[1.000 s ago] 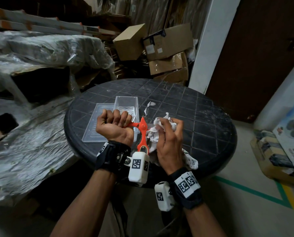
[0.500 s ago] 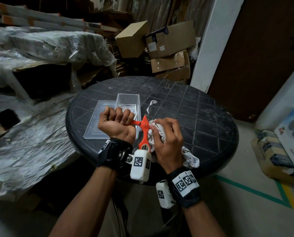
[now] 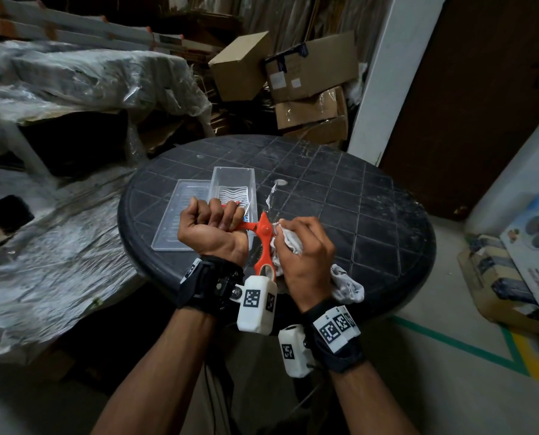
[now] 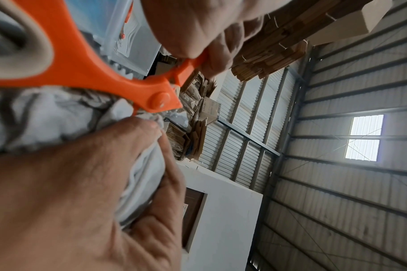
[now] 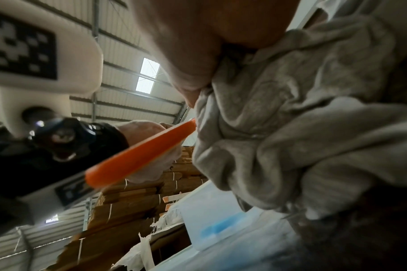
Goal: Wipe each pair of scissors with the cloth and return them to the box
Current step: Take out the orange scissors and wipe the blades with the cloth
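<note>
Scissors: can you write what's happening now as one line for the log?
step: wiping | left hand: grips orange scissors | right hand: holds cloth against scissors | box: open on table

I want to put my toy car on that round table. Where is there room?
The far and right side of the table, beyond the hands, is bare. It is crowded near the box, its lid, the scissors and the cloth.

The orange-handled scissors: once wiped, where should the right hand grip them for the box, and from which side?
Probably the free loop of the orange-handled scissors, reached from the near, wrist side. It juts toward the person, uncovered, while the left hand grips the other handle and the crumpled white cloth in the right hand covers the blades.
</note>
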`<state>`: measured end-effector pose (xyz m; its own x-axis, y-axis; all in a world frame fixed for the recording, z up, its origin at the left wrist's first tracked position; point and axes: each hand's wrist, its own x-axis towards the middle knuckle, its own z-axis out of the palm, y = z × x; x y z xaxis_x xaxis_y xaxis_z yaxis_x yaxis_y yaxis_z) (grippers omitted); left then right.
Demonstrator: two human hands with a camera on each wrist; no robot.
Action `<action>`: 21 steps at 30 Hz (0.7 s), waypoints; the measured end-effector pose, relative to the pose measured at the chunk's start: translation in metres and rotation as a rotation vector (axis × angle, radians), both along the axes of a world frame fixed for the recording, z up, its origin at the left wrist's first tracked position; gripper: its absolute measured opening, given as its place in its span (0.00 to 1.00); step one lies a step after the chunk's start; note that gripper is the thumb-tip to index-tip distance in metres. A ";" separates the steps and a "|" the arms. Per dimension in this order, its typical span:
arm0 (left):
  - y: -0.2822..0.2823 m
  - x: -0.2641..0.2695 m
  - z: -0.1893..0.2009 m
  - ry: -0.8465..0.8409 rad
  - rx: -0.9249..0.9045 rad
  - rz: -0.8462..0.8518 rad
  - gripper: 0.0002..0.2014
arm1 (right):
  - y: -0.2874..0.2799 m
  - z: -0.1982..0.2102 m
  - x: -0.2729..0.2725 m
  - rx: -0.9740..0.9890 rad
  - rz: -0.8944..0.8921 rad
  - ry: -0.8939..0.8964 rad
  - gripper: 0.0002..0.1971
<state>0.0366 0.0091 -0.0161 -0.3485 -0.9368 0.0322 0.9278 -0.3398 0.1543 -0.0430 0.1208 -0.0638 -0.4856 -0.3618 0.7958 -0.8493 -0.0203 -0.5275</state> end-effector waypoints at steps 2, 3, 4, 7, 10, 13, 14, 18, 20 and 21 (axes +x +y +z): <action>0.000 0.000 -0.002 0.000 -0.012 0.016 0.23 | 0.001 -0.002 -0.004 0.007 -0.030 -0.046 0.06; 0.000 0.000 -0.002 -0.005 -0.016 0.023 0.24 | 0.002 -0.002 -0.007 0.007 -0.057 -0.066 0.06; 0.000 0.000 -0.002 -0.008 -0.019 0.029 0.23 | 0.003 -0.002 -0.010 0.001 -0.080 -0.077 0.06; -0.003 -0.001 -0.001 -0.004 -0.022 0.038 0.23 | 0.006 0.002 -0.012 -0.057 -0.092 -0.077 0.06; -0.003 -0.004 0.004 -0.022 -0.024 0.051 0.21 | 0.005 0.006 0.000 -0.126 -0.085 -0.057 0.05; -0.001 -0.005 0.007 -0.023 -0.026 0.044 0.21 | -0.001 0.006 0.007 -0.100 -0.054 -0.043 0.07; 0.000 -0.005 0.007 -0.018 -0.031 0.036 0.21 | -0.002 0.005 0.007 -0.076 -0.049 -0.039 0.07; -0.002 0.000 0.005 0.009 -0.053 0.034 0.21 | -0.001 0.002 -0.004 -0.038 -0.079 -0.063 0.06; -0.003 0.002 0.005 0.009 -0.066 0.046 0.22 | 0.001 0.005 -0.013 -0.060 -0.132 -0.104 0.06; -0.004 0.003 0.005 0.014 -0.070 0.048 0.23 | 0.003 0.006 -0.016 -0.080 -0.154 -0.113 0.05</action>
